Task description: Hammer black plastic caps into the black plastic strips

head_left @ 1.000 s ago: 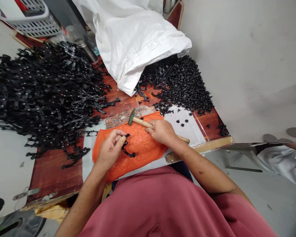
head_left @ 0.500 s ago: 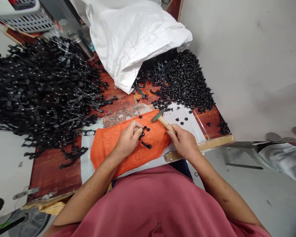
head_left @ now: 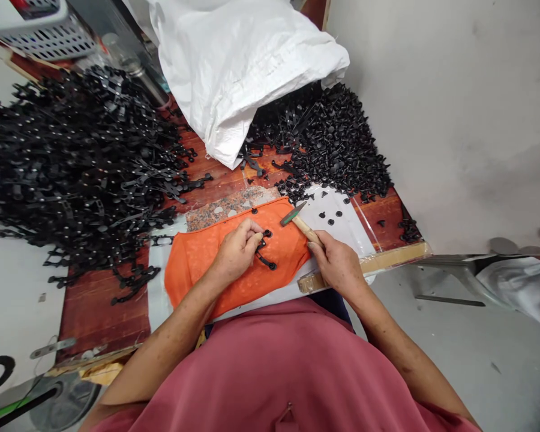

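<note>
My left hand (head_left: 237,251) pinches a small black plastic strap-like piece (head_left: 265,261) with round ends, over an orange cloth (head_left: 198,264). A round black plug (head_left: 267,233) sits at the piece's upper end, by my fingertips. The piece's lower end curves down to the right and rests on the cloth. My right hand (head_left: 337,261) is closed around the wooden handle of a small hammer (head_left: 302,225). The hammer's green and dark metal head is over the cloth's upper right corner, apart from the black piece.
A big heap of black strap pieces (head_left: 72,174) covers the left of the red-brown table (head_left: 99,312). Small black plugs (head_left: 337,144) are piled at the back right, beneath a white sack (head_left: 247,66). A speckled stone slab (head_left: 229,207) shows behind the cloth. Cardboard (head_left: 396,257) lines the front edge.
The loose plug beside the black piece now sits at its upper end by my left fingertips. The hammer head has shifted slightly to the right, still in my right hand.
</note>
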The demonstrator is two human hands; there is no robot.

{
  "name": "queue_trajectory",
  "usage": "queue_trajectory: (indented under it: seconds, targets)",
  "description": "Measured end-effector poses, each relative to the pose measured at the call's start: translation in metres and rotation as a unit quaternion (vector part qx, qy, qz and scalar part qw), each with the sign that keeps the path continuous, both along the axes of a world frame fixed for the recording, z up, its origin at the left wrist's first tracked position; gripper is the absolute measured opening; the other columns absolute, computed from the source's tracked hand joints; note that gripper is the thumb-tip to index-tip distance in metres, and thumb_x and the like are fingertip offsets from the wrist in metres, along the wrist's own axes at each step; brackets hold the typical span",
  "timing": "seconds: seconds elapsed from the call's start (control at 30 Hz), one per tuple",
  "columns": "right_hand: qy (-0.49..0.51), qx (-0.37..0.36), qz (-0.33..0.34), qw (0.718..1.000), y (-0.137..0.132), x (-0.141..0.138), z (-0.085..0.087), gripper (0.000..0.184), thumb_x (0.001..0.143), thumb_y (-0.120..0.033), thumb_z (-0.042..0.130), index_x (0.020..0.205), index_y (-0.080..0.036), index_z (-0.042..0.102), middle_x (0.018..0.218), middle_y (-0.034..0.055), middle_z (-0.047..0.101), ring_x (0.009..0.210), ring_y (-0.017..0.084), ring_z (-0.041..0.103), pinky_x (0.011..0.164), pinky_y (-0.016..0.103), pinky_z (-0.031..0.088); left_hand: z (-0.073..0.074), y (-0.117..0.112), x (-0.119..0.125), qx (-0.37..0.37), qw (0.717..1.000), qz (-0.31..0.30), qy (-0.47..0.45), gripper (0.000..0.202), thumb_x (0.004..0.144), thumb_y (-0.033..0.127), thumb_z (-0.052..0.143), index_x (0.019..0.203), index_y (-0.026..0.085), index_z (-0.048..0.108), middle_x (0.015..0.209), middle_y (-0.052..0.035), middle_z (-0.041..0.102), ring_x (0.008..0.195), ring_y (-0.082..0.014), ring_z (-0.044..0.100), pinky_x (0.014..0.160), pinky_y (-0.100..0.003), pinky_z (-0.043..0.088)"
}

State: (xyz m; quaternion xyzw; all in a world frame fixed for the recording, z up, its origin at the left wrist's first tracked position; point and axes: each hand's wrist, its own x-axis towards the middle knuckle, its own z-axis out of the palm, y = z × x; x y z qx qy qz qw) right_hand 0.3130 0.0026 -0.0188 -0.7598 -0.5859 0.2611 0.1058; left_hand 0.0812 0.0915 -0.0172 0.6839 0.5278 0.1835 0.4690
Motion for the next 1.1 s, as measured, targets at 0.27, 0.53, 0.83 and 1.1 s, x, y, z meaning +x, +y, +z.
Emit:
queue_trajectory:
  seconds: [0.27, 0.53, 0.83, 1.1]
  targets:
    - [0.022, 0.02, -0.001, 1.0, -0.002, 0.002, -0.002, 0.029, 0.102, -0.038, 0.047, 0.121, -0.03, 0.068, 0.087, 0.0021, 0.076, 0.077, 0.022, 0.066, 0.062, 0.028, 0.034, -0.003, 0.001, 0.0, 0.015, 0.999, -0.007, 0.027, 0.011, 0.093, 0.033, 0.05, 0.091, 0.023, 0.055, 0.07, 0.0024, 0.064, 0.064, -0.0153, 0.062, 0.059, -0.025, 0.043]
    - [0.019, 0.108, 0.054, 0.992, -0.01, 0.001, 0.019, 0.042, 0.104, -0.035, 0.047, 0.144, -0.031, 0.06, 0.115, 0.0049, 0.077, 0.095, 0.023, 0.07, 0.076, 0.031, 0.046, 0.013, 0.001, 0.005, 0.069, 0.992, -0.042, 0.097, 0.007, 0.094, 0.026, 0.049, 0.093, 0.023, 0.056, 0.08, -0.0014, 0.071, 0.074, -0.019, 0.066, 0.068, -0.03, 0.045]
    - [-0.089, 0.099, 0.127, 0.983, -0.007, -0.006, 0.024, 0.05, 0.107, -0.033, 0.042, 0.157, -0.034, 0.048, 0.096, 0.0054, 0.074, 0.073, 0.02, 0.064, 0.06, 0.031, 0.036, 0.009, 0.004, 0.0, 0.053, 0.994, -0.056, 0.076, 0.01, 0.091, 0.021, 0.049, 0.099, 0.023, 0.055, 0.086, -0.0023, 0.07, 0.075, -0.0195, 0.064, 0.07, -0.031, 0.044]
    - [-0.153, 0.175, 0.147, 0.961, -0.009, -0.008, 0.029, 0.048, 0.107, -0.026, 0.043, 0.154, -0.03, 0.051, 0.083, 0.0013, 0.07, 0.063, 0.015, 0.059, 0.055, 0.031, 0.032, 0.005, 0.002, 0.0, 0.053, 0.996, -0.046, 0.061, 0.008, 0.093, 0.023, 0.049, 0.101, 0.023, 0.048, 0.081, 0.0007, 0.064, 0.069, -0.016, 0.059, 0.065, -0.028, 0.04]
